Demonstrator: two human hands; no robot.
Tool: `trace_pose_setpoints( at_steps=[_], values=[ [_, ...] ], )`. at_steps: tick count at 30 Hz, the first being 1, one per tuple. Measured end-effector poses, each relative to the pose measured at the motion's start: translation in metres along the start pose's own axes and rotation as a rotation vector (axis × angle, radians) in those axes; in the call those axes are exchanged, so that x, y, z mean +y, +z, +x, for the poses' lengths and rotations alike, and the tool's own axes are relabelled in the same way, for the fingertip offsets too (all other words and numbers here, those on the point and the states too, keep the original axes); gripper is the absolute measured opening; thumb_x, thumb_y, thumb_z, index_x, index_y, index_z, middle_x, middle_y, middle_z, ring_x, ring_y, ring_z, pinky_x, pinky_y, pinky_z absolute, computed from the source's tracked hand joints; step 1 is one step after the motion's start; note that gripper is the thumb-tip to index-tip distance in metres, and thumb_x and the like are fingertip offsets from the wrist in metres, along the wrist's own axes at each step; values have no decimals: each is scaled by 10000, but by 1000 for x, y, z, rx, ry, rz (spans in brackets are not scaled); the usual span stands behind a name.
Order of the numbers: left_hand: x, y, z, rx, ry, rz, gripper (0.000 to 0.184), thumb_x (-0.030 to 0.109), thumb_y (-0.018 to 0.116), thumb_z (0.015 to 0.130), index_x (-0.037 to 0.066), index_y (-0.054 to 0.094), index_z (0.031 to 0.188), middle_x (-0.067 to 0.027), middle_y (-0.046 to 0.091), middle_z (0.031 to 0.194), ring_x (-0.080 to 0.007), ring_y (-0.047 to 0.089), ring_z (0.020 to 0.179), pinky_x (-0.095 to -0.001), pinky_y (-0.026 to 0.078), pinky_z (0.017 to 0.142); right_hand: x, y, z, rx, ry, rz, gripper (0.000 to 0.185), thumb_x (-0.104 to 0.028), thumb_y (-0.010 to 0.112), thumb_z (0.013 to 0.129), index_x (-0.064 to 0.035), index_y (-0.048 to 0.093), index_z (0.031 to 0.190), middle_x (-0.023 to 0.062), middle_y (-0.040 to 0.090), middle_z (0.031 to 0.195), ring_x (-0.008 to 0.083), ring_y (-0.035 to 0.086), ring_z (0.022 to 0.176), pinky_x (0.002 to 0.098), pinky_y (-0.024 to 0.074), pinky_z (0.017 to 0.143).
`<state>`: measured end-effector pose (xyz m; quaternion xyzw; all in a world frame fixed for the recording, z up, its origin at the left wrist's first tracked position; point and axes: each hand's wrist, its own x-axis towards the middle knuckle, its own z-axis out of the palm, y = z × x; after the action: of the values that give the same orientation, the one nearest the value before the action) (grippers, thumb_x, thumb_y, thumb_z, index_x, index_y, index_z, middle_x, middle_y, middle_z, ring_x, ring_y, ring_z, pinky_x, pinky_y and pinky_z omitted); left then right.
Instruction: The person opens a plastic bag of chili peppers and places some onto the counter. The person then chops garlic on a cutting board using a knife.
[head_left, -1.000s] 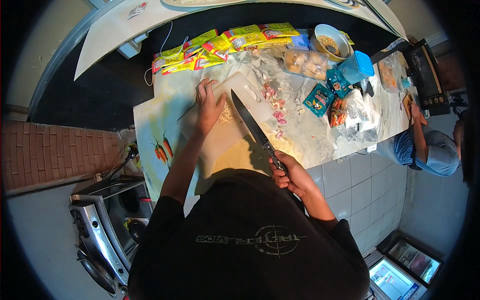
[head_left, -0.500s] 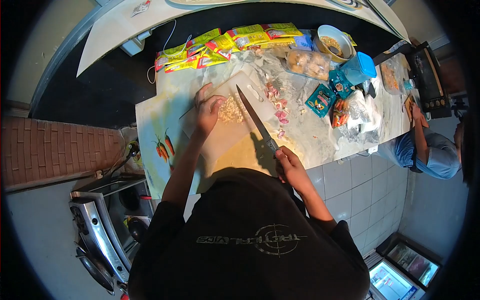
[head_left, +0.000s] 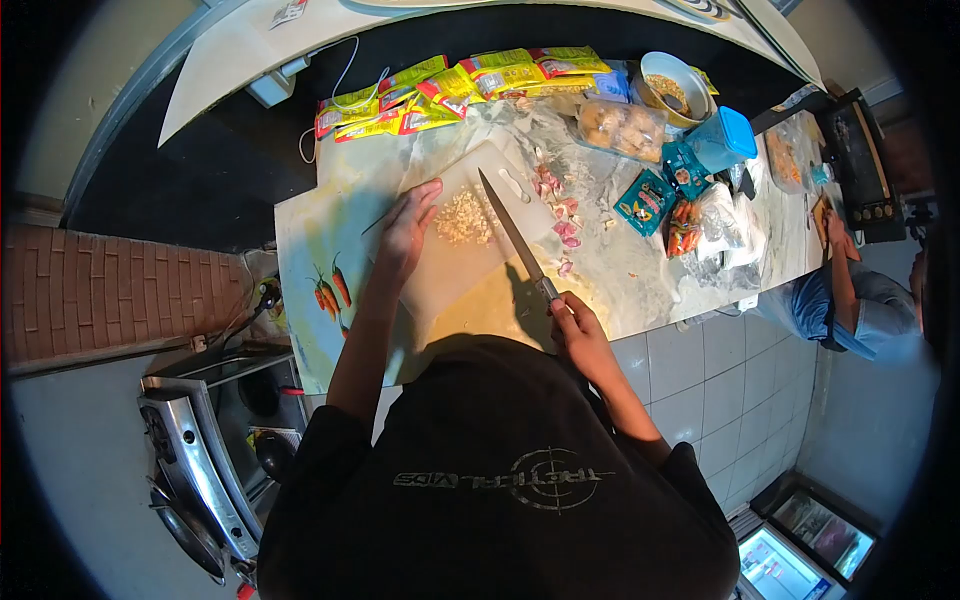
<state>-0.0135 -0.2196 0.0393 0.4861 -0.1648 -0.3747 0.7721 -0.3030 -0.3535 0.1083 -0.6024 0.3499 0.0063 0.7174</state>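
A long knife points up and to the left over the cutting board, its handle in my right hand. On the white cutting board lies a pile of chopped pale pieces. My left hand rests on edge at the board's left side, beside the pile, its fingers together and nearly straight; nothing shows in it. Reddish peelings are scattered to the right of the board. Several red chilies lie on the table to the left.
Yellow packets line the back. At the right are a bowl, a plastic box, a blue-lidded container, teal packets and plastic bags. A co-worker stands far right; a stove is lower left.
My left hand has moved off the chopped pile to its left, and its fingers have straightened. The knife, earlier gripped closer to my body, has shifted slightly to the right.
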Motion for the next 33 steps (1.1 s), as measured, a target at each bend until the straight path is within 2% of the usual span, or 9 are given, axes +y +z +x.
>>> trace_pose_setpoints(
  at_steps=[3,5,8,11,14,18,21,23,33],
  values=[
    [-5,-3,-8,139,83,306,364,339,461,1056,52,600,1232,-83,594,1268,-200,524,1231,-388,330,1107,7,-3,5,3,-23,-29,272,-311,480,1054,-64,539,956,-43,420,610,64,376,535,274,300,499],
    [-13,-15,-11,158,175,438,227,226,532,1033,18,598,1098,-39,640,995,-192,632,958,-303,473,911,13,-3,8,2,-65,-76,272,-310,482,1052,-62,539,958,-38,430,608,69,391,535,282,304,500],
    [-19,-26,-21,209,270,692,203,208,548,1023,9,579,1001,-53,624,884,-198,627,861,-312,484,835,15,0,11,28,-80,-152,263,-322,468,1063,-89,522,955,-67,361,599,48,332,503,253,267,466],
    [-24,-24,-34,306,247,898,139,132,588,987,-1,576,949,-84,599,874,-203,600,834,-331,477,790,17,1,16,86,-210,-428,268,-288,461,1064,-53,530,957,-18,405,582,82,382,507,286,307,480],
    [-31,-4,-43,484,458,786,89,79,618,951,6,586,912,-97,583,875,-217,575,809,-341,464,761,20,2,16,12,-272,-563,259,-272,473,1048,-29,564,1038,187,518,585,352,557,544,422,406,539],
    [-35,-6,-67,588,527,927,99,90,614,953,2,584,919,-108,579,886,-238,579,815,-343,471,764,33,17,29,-88,-302,-603,274,-253,449,1053,-3,561,1060,264,593,689,465,595,672,479,443,602],
    [-43,-11,-79,648,546,960,102,94,610,955,-3,582,941,-114,589,896,-253,592,829,-347,479,775,38,27,40,-127,-374,-661,274,-244,446,1052,3,562,1072,270,600,701,474,599,693,493,452,613],
    [-40,-7,-87,618,326,904,102,88,612,951,-8,577,951,-131,593,918,-283,602,860,-368,483,800,42,28,45,-123,-387,-674,272,-239,444,1051,4,562,1078,277,601,706,480,598,699,500,452,614],
    [-46,2,-82,558,503,1189,266,88,638,915,5,529,1143,-199,545,1133,-387,541,1058,-445,443,904,33,26,37,-92,-386,-715,264,-230,448,1049,11,553,1069,299,591,693,487,600,679,523,440,585]
  ],
)
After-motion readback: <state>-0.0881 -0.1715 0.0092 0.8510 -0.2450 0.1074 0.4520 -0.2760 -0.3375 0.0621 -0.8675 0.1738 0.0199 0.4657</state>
